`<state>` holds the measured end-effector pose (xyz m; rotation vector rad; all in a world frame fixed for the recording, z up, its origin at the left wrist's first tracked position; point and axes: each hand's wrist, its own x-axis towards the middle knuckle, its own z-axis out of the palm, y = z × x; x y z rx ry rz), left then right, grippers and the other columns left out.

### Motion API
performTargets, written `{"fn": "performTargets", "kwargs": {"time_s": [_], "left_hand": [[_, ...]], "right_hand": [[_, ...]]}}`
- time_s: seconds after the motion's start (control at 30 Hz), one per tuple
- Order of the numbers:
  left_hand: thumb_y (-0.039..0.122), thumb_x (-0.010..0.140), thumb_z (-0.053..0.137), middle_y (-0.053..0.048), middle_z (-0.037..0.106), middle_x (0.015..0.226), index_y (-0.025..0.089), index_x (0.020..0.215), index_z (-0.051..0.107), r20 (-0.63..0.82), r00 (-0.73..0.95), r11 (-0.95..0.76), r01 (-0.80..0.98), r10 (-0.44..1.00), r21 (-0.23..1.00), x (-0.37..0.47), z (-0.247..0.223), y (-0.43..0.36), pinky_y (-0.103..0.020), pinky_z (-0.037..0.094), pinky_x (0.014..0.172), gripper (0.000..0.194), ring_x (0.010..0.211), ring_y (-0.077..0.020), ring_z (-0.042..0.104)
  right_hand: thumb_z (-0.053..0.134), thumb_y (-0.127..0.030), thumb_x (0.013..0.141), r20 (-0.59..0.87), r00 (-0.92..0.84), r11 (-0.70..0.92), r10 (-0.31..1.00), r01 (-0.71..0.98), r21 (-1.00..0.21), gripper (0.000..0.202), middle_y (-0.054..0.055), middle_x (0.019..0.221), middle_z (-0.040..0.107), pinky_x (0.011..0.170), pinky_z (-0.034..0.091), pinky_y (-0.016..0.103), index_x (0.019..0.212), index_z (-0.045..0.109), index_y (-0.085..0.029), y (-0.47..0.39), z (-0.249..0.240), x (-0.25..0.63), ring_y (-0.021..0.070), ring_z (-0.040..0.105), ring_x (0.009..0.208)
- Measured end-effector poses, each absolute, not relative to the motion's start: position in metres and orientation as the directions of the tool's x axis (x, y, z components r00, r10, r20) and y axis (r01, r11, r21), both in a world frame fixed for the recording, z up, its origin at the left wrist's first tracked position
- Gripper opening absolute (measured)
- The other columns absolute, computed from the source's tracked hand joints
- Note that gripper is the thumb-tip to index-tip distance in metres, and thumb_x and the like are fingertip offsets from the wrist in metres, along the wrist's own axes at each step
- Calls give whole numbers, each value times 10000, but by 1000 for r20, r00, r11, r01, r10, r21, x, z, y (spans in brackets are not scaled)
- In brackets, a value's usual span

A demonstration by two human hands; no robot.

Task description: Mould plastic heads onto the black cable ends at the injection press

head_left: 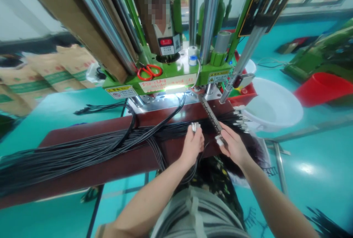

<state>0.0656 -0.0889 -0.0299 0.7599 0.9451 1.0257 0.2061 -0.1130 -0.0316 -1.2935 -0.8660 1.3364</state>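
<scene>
My left hand is closed round a few small silver-white cable connectors, which poke out above the fingers. Thin black cables hang below that hand toward my lap. My right hand grips the near end of a long narrow metal bar with a row of small fittings along it. A white connector piece shows by the right fingertips; whether it sits in the bar or in the fingers I cannot tell. The bar slants away toward the green press. Behind my hands, a thick bundle of black cables lies across the brown tabletop.
Red-handled scissors and a blue-and-white tape roll rest on the press. Loose silver cable ends lie at the table's right. Beyond are a white tub and a red bucket. A person is behind the press.
</scene>
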Motion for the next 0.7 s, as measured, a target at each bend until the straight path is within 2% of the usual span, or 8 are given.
{"fn": "performTargets", "kwargs": {"time_s": [0.13,0.2,0.37,0.53,0.7], "left_hand": [[452,685,631,81,381,480,178,676,437,-245,298,291,-118,922,949,69,-37,-89,-169,247,385,336,394,-36,316],[426,675,642,72,400,477,165,639,451,-229,296,259,-67,927,963,69,-40,-88,-177,260,398,325,397,-36,325],[434,670,637,75,378,441,164,629,454,-270,311,307,-76,911,949,67,-39,-87,-184,226,385,328,373,-38,297],[401,665,646,83,363,458,167,631,445,-237,261,266,-82,936,960,65,-41,-89,-185,241,421,310,395,-35,292],[494,743,544,62,390,498,157,690,490,-195,221,224,-117,956,967,63,-40,-88,-184,255,410,345,420,-48,332]], "right_hand": [[530,-406,809,-221,61,-211,973,-139,-968,498,-48,497,497,268,197,164,1263,487,-205,-114,-31,207,38,311,292],[529,-410,807,-227,40,-222,973,-110,-969,511,-45,484,497,268,198,170,1266,488,-188,-115,-28,207,40,302,288],[503,-431,817,-242,-4,-242,970,-5,-970,557,-57,458,454,280,217,178,1301,449,-161,-117,-24,209,50,307,302],[516,-440,813,-207,-21,-202,978,131,-970,553,-6,616,527,351,328,177,1305,451,-198,-118,-29,207,78,422,464],[513,-429,819,-258,21,-259,966,18,-966,523,-17,588,523,289,242,166,1291,464,-210,-120,-29,203,46,333,361]]}}
